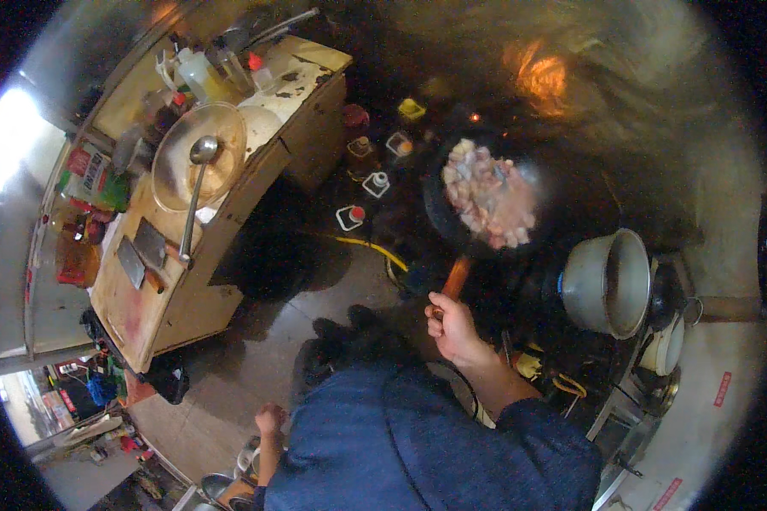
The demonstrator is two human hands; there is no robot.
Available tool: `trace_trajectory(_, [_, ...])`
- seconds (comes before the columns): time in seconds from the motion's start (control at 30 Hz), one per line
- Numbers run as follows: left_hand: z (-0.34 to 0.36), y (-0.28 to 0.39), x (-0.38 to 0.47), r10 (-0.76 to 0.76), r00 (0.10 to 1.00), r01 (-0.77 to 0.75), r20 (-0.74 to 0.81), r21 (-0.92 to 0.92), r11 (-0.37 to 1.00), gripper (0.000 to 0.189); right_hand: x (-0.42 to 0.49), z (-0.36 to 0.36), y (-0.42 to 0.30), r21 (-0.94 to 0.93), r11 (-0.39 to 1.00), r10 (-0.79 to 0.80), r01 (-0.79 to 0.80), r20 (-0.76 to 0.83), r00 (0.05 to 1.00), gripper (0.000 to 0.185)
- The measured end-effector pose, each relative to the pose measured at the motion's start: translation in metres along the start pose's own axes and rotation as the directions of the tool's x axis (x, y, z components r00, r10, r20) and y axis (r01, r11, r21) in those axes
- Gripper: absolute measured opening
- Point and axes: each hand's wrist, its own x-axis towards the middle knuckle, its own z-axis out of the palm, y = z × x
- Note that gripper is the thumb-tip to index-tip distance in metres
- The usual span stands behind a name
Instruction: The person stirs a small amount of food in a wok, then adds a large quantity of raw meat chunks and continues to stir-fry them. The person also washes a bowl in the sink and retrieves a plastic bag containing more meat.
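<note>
My right hand (450, 327) grips the wooden handle (456, 279) of a dark wok (436, 203). Pale pink chunks of raw-looking meat (489, 195) lie in the wok, and a whitish haze blurs its right side. Away from the stove, my left hand (270, 418) hangs low beside my body, its fingers curled and nothing visible in it. On the wooden counter to the left, a metal ladle (196, 198) rests across a wide round basin (161, 167). Two cleavers, one dark-bladed (149, 241) and one lighter (130, 262), lie near that ladle's handle end.
A large metal pot (591, 284) stands right of the wok, with blue flame at its side. Several bottles, one with a red cap (356, 214), stand left of the wok. A yellow hose (374, 246) runs below them. More bottles (198, 75) crowd the counter (124, 319).
</note>
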Motion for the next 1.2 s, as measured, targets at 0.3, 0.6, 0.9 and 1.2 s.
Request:
trace_trajectory(0.3, [-0.001,0.015,0.006,-0.115,0.993,0.109,-0.034,-0.158,0.981,0.005,0.000,-0.001,0.006,0.025,0.998,0.052,-0.058,0.179,0.982,0.015])
trace_trajectory(0.6, [-0.041,-0.039,-0.016,-0.141,0.986,0.147,-0.090,0.060,0.987,0.011,-0.003,0.001,0.034,-0.029,0.995,-0.081,0.092,0.261,0.962,0.011])
trace_trajectory(0.9, [-0.113,-0.122,0.009,0.057,0.998,-0.050,-0.042,0.157,0.986,0.015,0.100,-0.121,0.165,-0.888,0.459,-0.037,0.023,0.006,0.999,0.014])
trace_trajectory(1.2, [-0.183,-0.186,-0.049,-0.022,0.997,0.073,-0.072,0.858,0.508,0.018,0.050,-0.130,0.205,-0.929,0.224,0.000,-0.294,-0.302,0.953,0.016])
